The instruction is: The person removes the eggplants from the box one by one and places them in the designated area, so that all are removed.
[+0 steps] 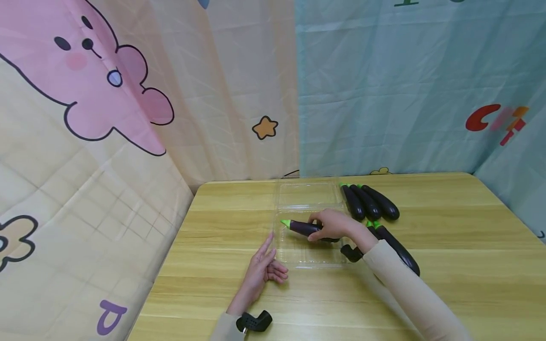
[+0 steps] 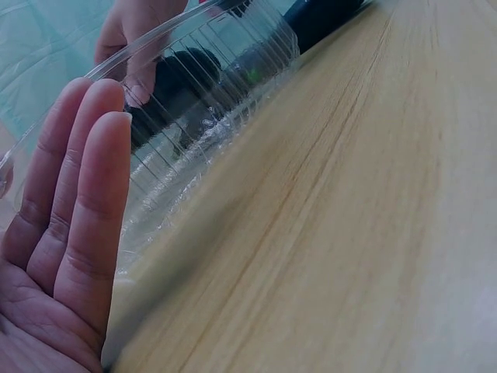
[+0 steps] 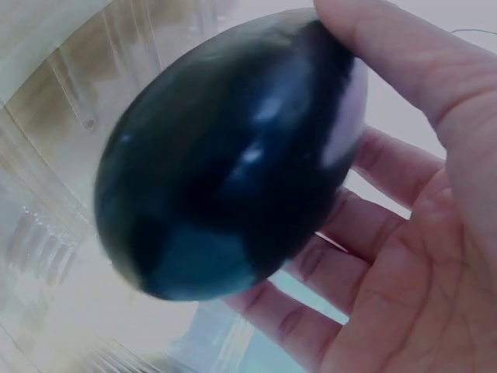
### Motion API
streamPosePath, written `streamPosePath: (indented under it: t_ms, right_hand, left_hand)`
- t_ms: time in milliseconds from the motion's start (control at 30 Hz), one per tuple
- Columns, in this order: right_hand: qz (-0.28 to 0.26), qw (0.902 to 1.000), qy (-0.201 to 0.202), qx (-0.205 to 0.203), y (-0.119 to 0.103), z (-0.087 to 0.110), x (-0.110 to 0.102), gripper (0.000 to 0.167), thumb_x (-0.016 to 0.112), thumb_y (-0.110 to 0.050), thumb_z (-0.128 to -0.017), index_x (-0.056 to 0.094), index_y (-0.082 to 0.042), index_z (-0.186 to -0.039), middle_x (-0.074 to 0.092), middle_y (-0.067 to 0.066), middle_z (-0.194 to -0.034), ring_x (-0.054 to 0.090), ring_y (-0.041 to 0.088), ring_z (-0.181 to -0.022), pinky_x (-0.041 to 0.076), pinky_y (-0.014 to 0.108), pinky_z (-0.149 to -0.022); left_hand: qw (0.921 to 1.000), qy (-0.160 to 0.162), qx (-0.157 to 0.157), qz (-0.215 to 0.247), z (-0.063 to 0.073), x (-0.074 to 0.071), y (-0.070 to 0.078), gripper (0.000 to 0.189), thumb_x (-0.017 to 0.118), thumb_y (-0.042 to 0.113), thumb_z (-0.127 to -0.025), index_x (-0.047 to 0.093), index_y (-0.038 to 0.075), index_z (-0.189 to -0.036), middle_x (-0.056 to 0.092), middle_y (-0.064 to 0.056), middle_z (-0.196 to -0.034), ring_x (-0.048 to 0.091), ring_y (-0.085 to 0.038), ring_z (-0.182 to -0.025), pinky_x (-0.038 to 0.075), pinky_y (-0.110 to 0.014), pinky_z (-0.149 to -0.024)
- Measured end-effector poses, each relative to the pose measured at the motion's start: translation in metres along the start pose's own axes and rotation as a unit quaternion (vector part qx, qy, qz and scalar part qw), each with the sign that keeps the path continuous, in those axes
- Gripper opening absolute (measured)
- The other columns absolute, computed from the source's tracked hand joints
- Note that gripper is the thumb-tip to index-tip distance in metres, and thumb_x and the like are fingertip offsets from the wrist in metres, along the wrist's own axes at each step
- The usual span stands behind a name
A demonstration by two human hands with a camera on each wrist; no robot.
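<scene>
My right hand grips a dark purple eggplant with a bright green stem, thumb on one side and fingers on the other. The eggplant lies crosswise over a clear plastic clamshell box, its stem pointing left. In the right wrist view the glossy rounded end of the eggplant fills the middle. My left hand is beside the box's left edge with fingers extended and nothing held. Through the box's ribbed clear wall, the left wrist view shows the right hand and the dark eggplant.
Three eggplants lie side by side right of the box's raised lid. Nearer, two more eggplants lie partly behind the right forearm. The wooden table meets printed curtains at its back and sides.
</scene>
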State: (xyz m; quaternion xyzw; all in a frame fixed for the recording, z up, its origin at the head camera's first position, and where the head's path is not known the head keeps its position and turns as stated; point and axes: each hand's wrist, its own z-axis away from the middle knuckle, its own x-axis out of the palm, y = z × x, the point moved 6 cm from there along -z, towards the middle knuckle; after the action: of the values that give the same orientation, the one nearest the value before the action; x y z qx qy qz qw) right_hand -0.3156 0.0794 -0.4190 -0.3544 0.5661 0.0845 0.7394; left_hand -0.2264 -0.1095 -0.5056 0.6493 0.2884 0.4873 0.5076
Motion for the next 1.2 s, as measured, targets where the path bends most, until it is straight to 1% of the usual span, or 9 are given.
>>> streamPosePath:
  t_ms: [200,333,533,667,800,1033,1200]
  right_hand:
    - [-0.013,0.9994,0.028,-0.012,-0.003,0.007,-0.007,0.042,0.074,-0.041,-0.082,0.066,-0.011,-0.109,0.063,0.0,-0.091,0.057,0.014,-0.079,0.05,0.034,-0.07]
    - [-0.019,0.998,0.056,-0.024,-0.006,0.011,-0.011,0.041,0.072,-0.042,-0.083,0.066,-0.011,-0.109,0.064,-0.001,-0.092,0.058,0.013,-0.08,0.051,0.033,-0.071]
    - [-0.047,0.9933,0.097,-0.043,-0.01,0.017,-0.019,0.039,0.069,-0.045,-0.085,0.065,-0.012,-0.106,0.06,-0.006,-0.081,0.054,0.009,-0.066,0.047,0.028,-0.06]
    - [-0.063,0.9902,0.117,-0.042,-0.011,0.02,-0.022,0.042,0.066,-0.05,-0.085,0.065,-0.013,-0.106,0.057,-0.008,-0.075,0.052,0.008,-0.061,0.045,0.027,-0.055]
    - [-0.07,0.9875,0.137,-0.035,-0.011,0.024,-0.025,0.044,0.063,-0.053,-0.086,0.065,-0.015,-0.108,0.057,-0.009,-0.074,0.051,0.009,-0.059,0.045,0.028,-0.052]
    - [-0.067,0.982,0.175,-0.024,-0.009,0.033,-0.029,0.046,0.064,-0.051,-0.087,0.064,-0.013,-0.112,0.058,-0.007,-0.078,0.052,0.009,-0.058,0.046,0.027,-0.051]
    - [-0.069,0.9778,0.197,-0.02,-0.007,0.04,-0.034,0.049,0.063,-0.054,-0.086,0.064,-0.012,-0.111,0.059,-0.006,-0.08,0.051,0.01,-0.058,0.045,0.028,-0.051]
  left_hand:
    - [1.0,0.0,0.0,-0.002,0.0,0.001,0.001,0.061,0.039,0.026,-0.104,0.005,0.019,-0.154,0.07,-0.004,-0.072,0.068,-0.016,-0.063,0.057,-0.03,-0.058]
    - [1.0,-0.002,0.002,-0.004,0.0,0.002,0.002,0.06,0.038,0.025,-0.104,0.005,0.018,-0.154,0.07,-0.003,-0.072,0.068,-0.016,-0.063,0.057,-0.03,-0.058]
    - [1.0,0.002,0.001,-0.007,-0.001,0.001,0.002,0.061,0.04,0.025,-0.104,0.005,0.018,-0.154,0.07,-0.004,-0.072,0.068,-0.016,-0.063,0.057,-0.03,-0.057]
    - [1.0,0.001,-0.002,-0.007,-0.001,0.001,0.001,0.061,0.039,0.025,-0.104,0.005,0.019,-0.154,0.07,-0.004,-0.072,0.068,-0.017,-0.063,0.057,-0.031,-0.058]
    - [1.0,-0.004,0.001,-0.005,-0.001,0.0,0.001,0.061,0.038,0.025,-0.104,0.004,0.018,-0.154,0.07,-0.004,-0.073,0.068,-0.017,-0.063,0.058,-0.031,-0.058]
    - [0.9999,-0.011,0.008,-0.003,-0.001,0.001,0.002,0.062,0.039,0.024,-0.104,0.002,0.016,-0.154,0.07,-0.004,-0.074,0.068,-0.016,-0.064,0.057,-0.031,-0.058]
    - [0.9999,-0.011,0.008,-0.003,-0.001,0.001,0.001,0.061,0.039,0.024,-0.104,0.003,0.017,-0.154,0.07,-0.004,-0.073,0.068,-0.017,-0.063,0.057,-0.031,-0.058]
